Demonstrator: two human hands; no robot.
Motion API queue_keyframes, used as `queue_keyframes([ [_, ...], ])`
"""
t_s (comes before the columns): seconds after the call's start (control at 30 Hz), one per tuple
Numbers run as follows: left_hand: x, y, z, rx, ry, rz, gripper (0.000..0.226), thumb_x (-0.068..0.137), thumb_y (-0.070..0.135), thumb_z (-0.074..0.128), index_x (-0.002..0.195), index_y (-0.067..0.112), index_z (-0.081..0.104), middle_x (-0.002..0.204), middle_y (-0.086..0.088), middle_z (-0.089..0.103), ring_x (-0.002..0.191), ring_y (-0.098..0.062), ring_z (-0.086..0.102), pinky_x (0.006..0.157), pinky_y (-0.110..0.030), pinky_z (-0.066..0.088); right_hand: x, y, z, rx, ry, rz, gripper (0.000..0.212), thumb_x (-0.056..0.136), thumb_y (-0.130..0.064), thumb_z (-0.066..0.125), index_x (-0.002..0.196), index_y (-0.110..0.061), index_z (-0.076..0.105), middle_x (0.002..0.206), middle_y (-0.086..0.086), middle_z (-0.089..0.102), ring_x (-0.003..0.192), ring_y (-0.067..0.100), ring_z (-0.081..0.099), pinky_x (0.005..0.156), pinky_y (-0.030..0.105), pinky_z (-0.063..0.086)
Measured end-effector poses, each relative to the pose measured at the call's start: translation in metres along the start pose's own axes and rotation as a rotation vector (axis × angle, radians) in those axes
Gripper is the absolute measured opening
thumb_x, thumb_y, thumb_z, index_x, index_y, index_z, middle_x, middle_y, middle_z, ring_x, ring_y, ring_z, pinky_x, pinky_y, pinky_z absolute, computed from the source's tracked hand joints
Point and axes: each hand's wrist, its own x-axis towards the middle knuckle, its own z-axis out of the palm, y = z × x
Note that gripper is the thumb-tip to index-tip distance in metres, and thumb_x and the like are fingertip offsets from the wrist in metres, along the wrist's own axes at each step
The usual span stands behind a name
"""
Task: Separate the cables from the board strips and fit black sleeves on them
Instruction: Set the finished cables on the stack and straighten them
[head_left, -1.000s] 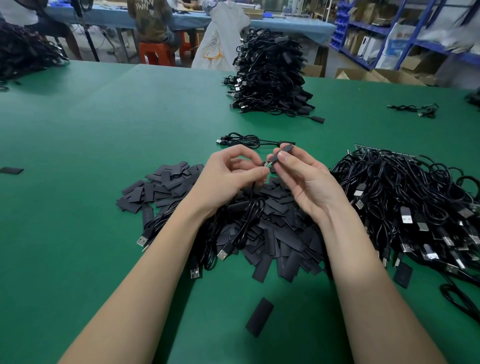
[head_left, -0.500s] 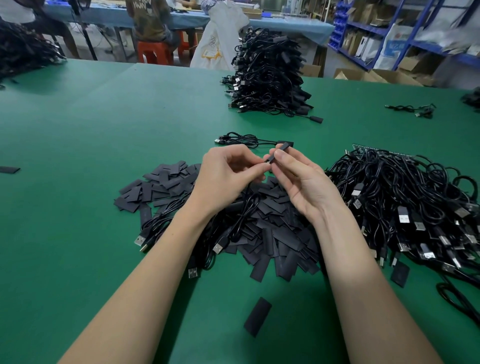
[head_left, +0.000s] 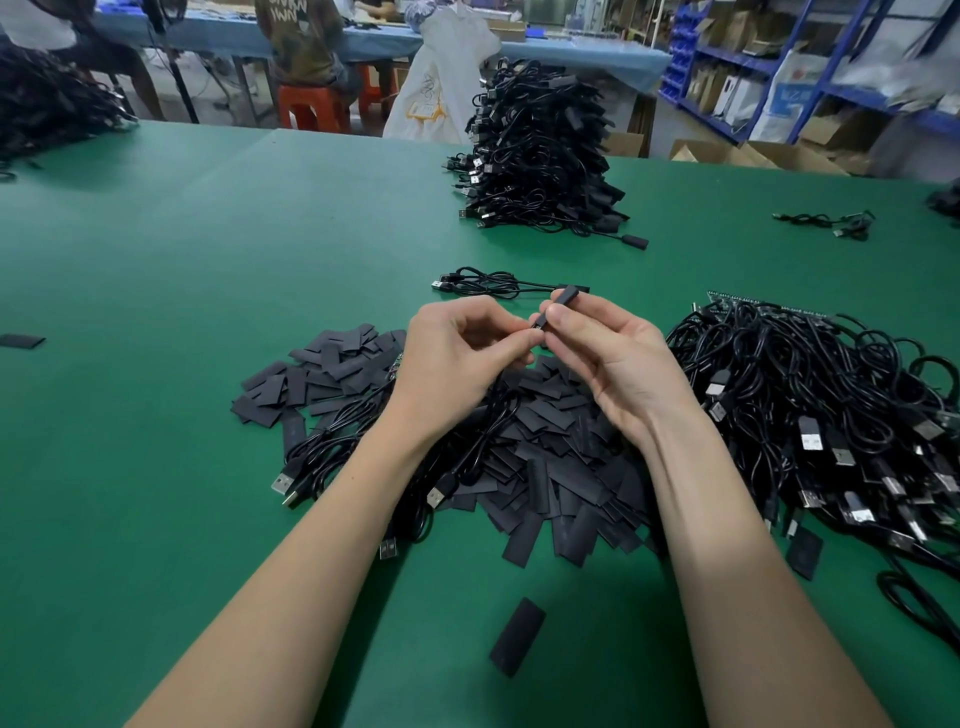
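Loose black sleeve, flat, alone on green table, nearest. Heap of flat sleeves under both hands. Left hand pinches cable end; right hand pinches sleeve, held above heap. Tangled cables on board strips, right. One finished cable beyond hands. Stacked cables, far.

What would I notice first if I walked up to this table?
Probably the two hands in the middle: the left hand pinches a cable end while the right hand holds a black sleeve on it. Under them spreads a heap of flat black sleeves on the green table. A tall stack of bundled cables rises at the far side, and a tangle of USB cables lies on the right.
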Motion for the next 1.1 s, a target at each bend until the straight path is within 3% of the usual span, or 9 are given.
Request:
queue_keyframes([
  [0.3, -0.001, 0.003, 0.000, -0.019, 0.028, -0.009, 0.008, 0.084, 0.006, 0.081, 0.084, 0.005, 0.074, 0.076, -0.006, 0.076, 0.071, -0.022, 0.075, 0.069, -0.028, 0.060, -0.001, -0.004, 0.006, -0.026, -0.012, 0.001, 0.040, 0.069, -0.008, 0.081, 0.107, -0.003, 0.071, 0.101, 0.012, 0.078, 0.094, 0.018, 0.076, 0.076, 0.019, 0.058],
  [0.47, 0.003, 0.004, 0.003, -0.012, 0.024, -0.067, 0.012, 0.083, 0.003, 0.081, 0.091, 0.000, 0.072, 0.082, -0.006, 0.077, 0.075, -0.021, 0.075, 0.074, -0.029, 0.060, -0.001, 0.002, 0.007, -0.028, 0.023, -0.090, 0.037, 0.084, -0.004, 0.076, 0.117, -0.019, 0.069, 0.104, 0.011, 0.078, 0.096, 0.020, 0.076, 0.078, 0.022, 0.059],
  [0.63, 0.000, 0.006, 0.006, 0.012, 0.064, -0.108, 0.008, 0.084, 0.009, 0.082, 0.085, 0.005, 0.075, 0.074, -0.006, 0.077, 0.070, -0.020, 0.076, 0.068, -0.025, 0.059, 0.000, 0.005, 0.007, -0.032, 0.044, -0.116, 0.029, 0.083, -0.002, 0.076, 0.109, -0.014, 0.074, 0.100, 0.012, 0.078, 0.093, 0.023, 0.076, 0.079, 0.025, 0.060],
  [0.8, 0.001, 0.009, 0.007, -0.027, 0.049, -0.109, 0.008, 0.084, 0.008, 0.081, 0.080, 0.010, 0.075, 0.072, -0.005, 0.076, 0.068, -0.020, 0.076, 0.066, -0.026, 0.059, 0.000, 0.008, 0.007, -0.004, 0.039, -0.122, 0.029, 0.077, -0.013, 0.079, 0.106, -0.014, 0.076, 0.097, 0.011, 0.078, 0.087, 0.020, 0.074, 0.079, 0.027, 0.060],
  [1.0, 0.001, 0.009, 0.005, -0.053, -0.031, -0.167, 0.009, 0.085, 0.002, 0.079, 0.094, 0.001, 0.076, 0.081, -0.009, 0.078, 0.074, -0.020, 0.077, 0.070, -0.022, 0.058, 0.001, 0.009, 0.005, -0.005, 0.126, -0.107, 0.020, 0.088, -0.002, 0.074, 0.106, -0.011, 0.075, 0.089, 0.005, 0.078, 0.081, 0.014, 0.075, 0.074, 0.023, 0.059],
  [1.1, 0.000, 0.009, 0.005, -0.017, -0.014, -0.166, 0.005, 0.087, 0.003, 0.077, 0.091, 0.001, 0.076, 0.078, -0.009, 0.078, 0.073, -0.021, 0.077, 0.068, -0.021, 0.058, 0.001, 0.010, 0.004, -0.001, 0.111, -0.088, 0.021, 0.088, -0.002, 0.073, 0.106, -0.011, 0.075, 0.088, 0.006, 0.078, 0.082, 0.015, 0.075, 0.075, 0.022, 0.059],
])
